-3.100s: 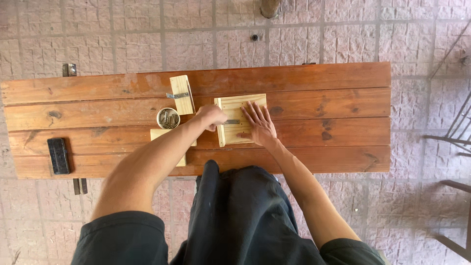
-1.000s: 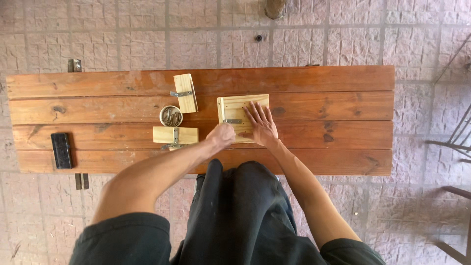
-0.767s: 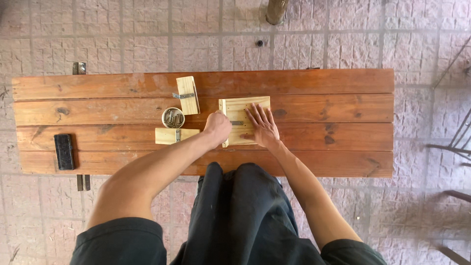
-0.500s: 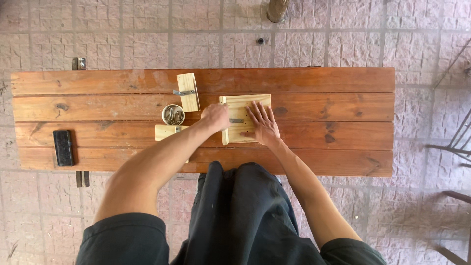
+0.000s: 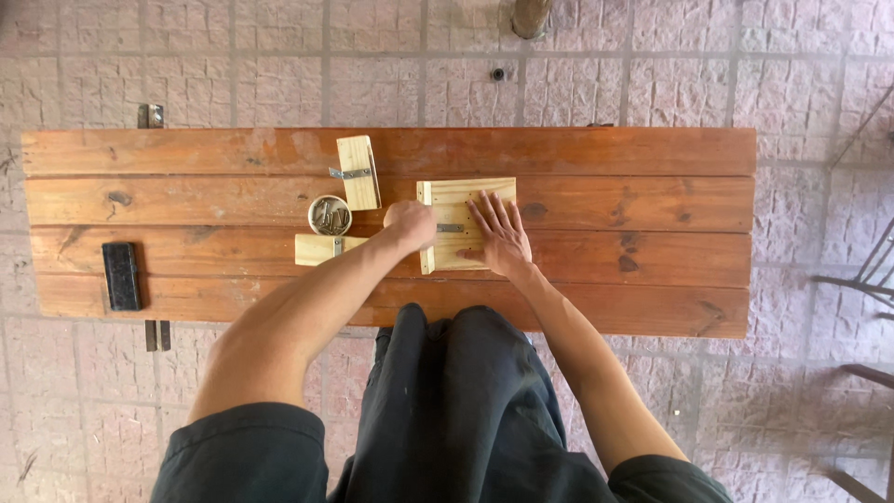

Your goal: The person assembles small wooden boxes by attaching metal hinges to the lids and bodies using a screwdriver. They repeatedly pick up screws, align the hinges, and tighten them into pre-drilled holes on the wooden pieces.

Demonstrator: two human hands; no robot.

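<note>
A pale wooden panel [image 5: 453, 197] lies on the brown plank bench [image 5: 605, 168] in front of me. My right hand [image 5: 501, 233] rests flat on it, fingers spread. My left hand [image 5: 410, 225] is closed at the panel's left edge, beside a small metal bracket [image 5: 450, 227] on the wood; what it grips is too small to tell. A round tin of screws [image 5: 330, 214] sits just left of my left hand.
Two small pale wood blocks with metal brackets lie near the tin, one above [image 5: 358, 172] and one below [image 5: 319, 249]. A black rectangular object [image 5: 121, 276] lies at the bench's left end. Tiled floor surrounds the bench; a metal chair frame [image 5: 861, 279] stands at right.
My left hand swung down and right from the tin towards the bench's near side, then came back up to the panel's left edge. My right hand stayed flat on the panel.
</note>
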